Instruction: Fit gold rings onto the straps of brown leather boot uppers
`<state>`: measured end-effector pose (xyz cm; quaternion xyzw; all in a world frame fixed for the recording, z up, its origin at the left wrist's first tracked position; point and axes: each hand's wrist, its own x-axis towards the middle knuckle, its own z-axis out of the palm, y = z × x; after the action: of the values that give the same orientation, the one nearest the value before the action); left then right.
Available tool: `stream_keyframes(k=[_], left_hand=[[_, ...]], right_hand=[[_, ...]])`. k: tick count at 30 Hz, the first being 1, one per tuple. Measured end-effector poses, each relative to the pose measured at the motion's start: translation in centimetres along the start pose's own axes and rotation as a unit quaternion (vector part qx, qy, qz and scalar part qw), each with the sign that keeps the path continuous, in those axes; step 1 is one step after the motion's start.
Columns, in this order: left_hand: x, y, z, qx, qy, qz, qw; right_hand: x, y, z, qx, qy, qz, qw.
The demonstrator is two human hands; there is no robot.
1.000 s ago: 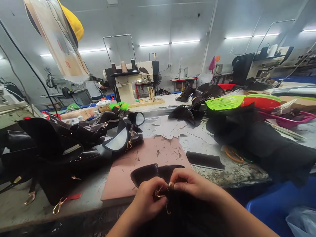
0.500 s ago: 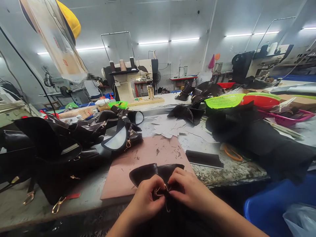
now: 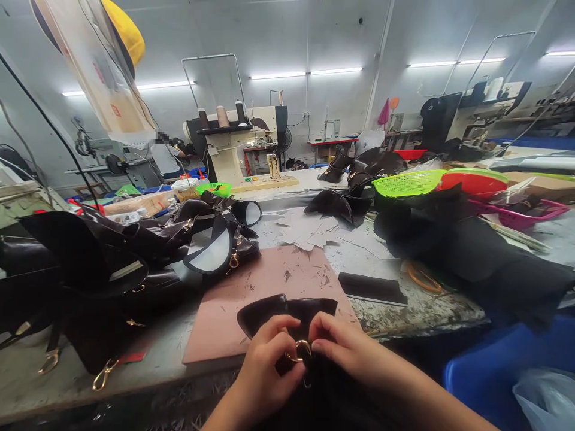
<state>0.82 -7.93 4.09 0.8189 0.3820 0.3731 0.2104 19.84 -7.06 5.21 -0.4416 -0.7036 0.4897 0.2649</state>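
A gold metal ring (image 3: 303, 346) is pinched between the thumb and fingers of my left hand (image 3: 272, 359), in front of my body. The fingertips of my right hand (image 3: 339, 341) are closed at the ring's right edge; what lies between them is hidden. Just beyond both hands, a dark brown shiny leather piece (image 3: 260, 314) rests on the near part of a pink board (image 3: 265, 281). Below the ring a small metal hook-like part (image 3: 306, 382) shows against dark material, whose shape I cannot make out.
Dark leather bag parts (image 3: 157, 239) with gold clasps (image 3: 104, 376) are heaped on the left. White paper pieces (image 3: 305, 230) and a black strip (image 3: 372, 288) lie beyond the board. Black fabric (image 3: 476, 245), a green basket (image 3: 408, 183) and a blue bin (image 3: 485, 365) are right. A sewing machine (image 3: 238, 143) stands behind.
My fingers have shifted, and the gold ring shows more fully between them. My right hand has moved slightly right and down; the leather piece has shifted a little right.
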Motion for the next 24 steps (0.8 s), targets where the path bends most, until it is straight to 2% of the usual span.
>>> stream_keyframes(k=[2, 5, 7, 9, 12, 15, 19, 24], left_hand=[[-0.1, 0.4, -0.2, 0.096, 0.049, 0.062, 0.992], [-0.2, 1.4, -0.5, 0.236, 0.100, 0.141, 0.956], [-0.3, 1.9, -0.5, 0.310, 0.097, 0.168, 0.931], [-0.5, 2.3, -0.4, 0.353, 0.069, 0.179, 0.916], [-0.4, 2.5, -0.1, 0.355, 0.034, 0.177, 0.917], [-0.3, 2.5, -0.3, 0.327, 0.035, 0.148, 0.933], [-0.4, 2.0, -1.0, 0.307, 0.064, 0.088, 0.946], [-1.1, 1.4, -0.7, 0.257, 0.105, 0.069, 0.958]], right_hand=[[0.2, 0.3, 0.7, 0.058, 0.043, -0.003, 0.997], [0.3, 0.1, 1.5, 0.084, 0.093, 0.008, 0.992], [0.3, -0.2, 1.7, 0.079, 0.111, 0.012, 0.991], [0.3, -0.4, 1.8, 0.068, 0.128, 0.006, 0.989], [0.4, -0.5, 1.9, 0.072, 0.145, 0.006, 0.987], [0.3, -0.7, 2.0, 0.126, 0.120, 0.037, 0.984], [0.2, -0.9, 1.9, 0.186, 0.102, 0.058, 0.975], [0.2, -0.8, 1.9, 0.197, 0.101, 0.080, 0.972]])
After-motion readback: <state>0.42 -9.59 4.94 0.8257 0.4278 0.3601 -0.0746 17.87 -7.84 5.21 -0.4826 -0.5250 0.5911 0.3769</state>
